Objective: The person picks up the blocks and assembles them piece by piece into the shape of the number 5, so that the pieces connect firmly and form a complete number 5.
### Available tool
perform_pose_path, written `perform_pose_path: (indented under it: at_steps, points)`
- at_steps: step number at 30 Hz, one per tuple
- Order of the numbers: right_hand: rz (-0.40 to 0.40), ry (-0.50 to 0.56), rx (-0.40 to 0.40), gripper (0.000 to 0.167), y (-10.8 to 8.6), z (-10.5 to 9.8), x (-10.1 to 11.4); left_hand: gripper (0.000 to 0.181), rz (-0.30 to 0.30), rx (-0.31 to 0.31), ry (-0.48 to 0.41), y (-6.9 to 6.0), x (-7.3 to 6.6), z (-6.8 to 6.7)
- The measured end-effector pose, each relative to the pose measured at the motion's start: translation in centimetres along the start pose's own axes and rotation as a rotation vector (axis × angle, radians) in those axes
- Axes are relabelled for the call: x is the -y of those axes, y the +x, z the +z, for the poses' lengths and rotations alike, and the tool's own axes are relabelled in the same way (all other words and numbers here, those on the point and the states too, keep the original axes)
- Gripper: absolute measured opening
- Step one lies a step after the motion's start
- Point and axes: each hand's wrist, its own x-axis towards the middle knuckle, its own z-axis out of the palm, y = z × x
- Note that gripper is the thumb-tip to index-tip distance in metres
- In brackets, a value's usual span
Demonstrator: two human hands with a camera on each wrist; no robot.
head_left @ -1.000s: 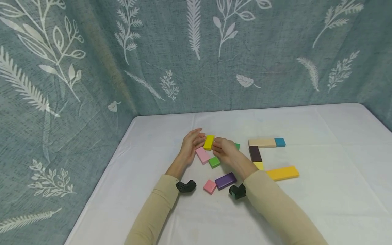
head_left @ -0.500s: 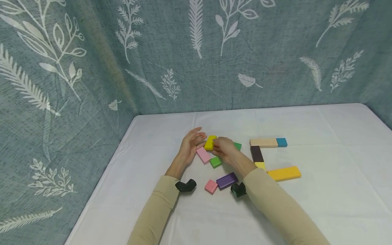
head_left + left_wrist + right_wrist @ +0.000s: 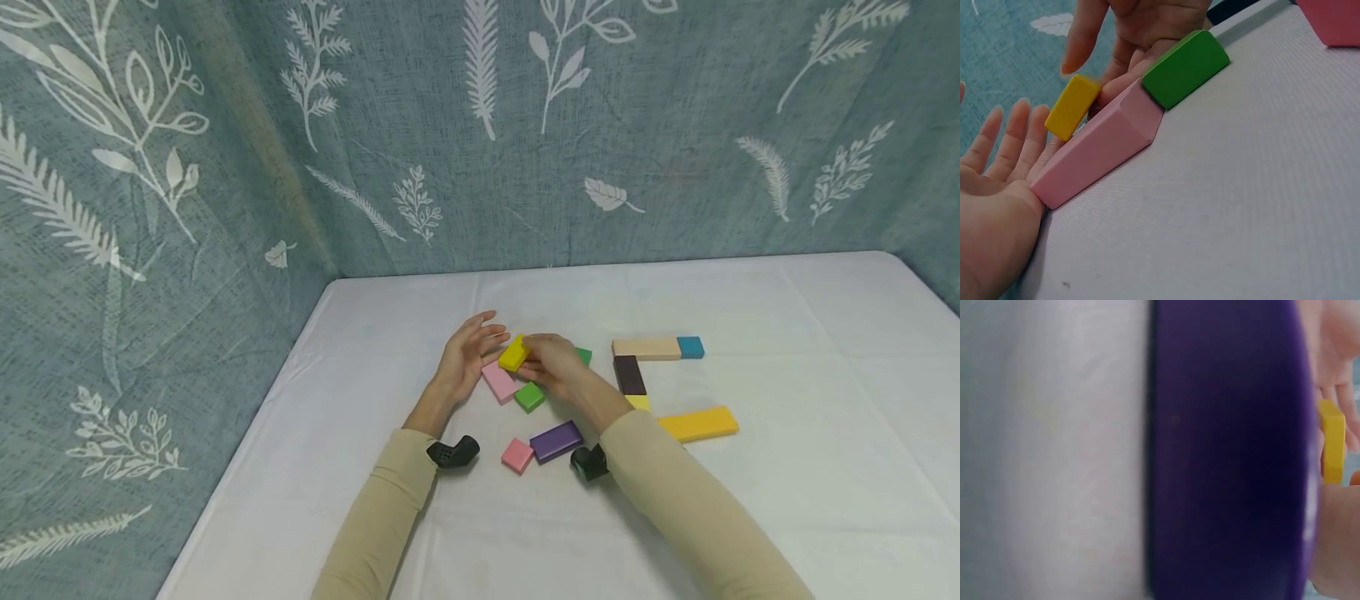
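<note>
The right hand [image 3: 553, 365] pinches the yellow block [image 3: 513, 354], newly tilted at the far end of the pink block [image 3: 498, 383] and seemingly off the table [image 3: 375, 367], so freer to move. The left hand [image 3: 461, 358], just to the left, grips nothing.

Your left sleeve [image 3: 375, 512] and right sleeve [image 3: 690, 500] are plain beige, lightly creased, ending near the wrists. Your left wrist wears a bent, rounded black camera [image 3: 453, 452] dotted with small holes; your right wears another black camera [image 3: 589, 462].
</note>
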Motion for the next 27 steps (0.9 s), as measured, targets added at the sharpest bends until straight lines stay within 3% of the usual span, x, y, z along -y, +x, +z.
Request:
perform_pose_path:
  at_steps: [8, 20, 23, 27]
  points:
    - [0.013, -0.001, -0.04, 0.042, 0.2, 0.2, -0.1, 0.048, -0.002, 0.026, -0.013, -0.1, -0.1, 0.1]
    - [0.017, -0.004, -0.038, 0.043, -0.2, 0.0, -0.1, 0.044, 0.006, 0.038, -0.009, -0.2, 0.0, 0.1]
    - [0.0, -0.065, -0.045, 0.045, -0.4, 0.0, 0.0, 0.046, 0.006, 0.037, -0.011, -0.2, 0.0, 0.1]
    - [-0.05, -0.25, -0.09, 0.047, -0.9, -0.1, 0.2, 0.047, 0.012, 0.033, -0.02, -0.3, -0.1, 0.1]
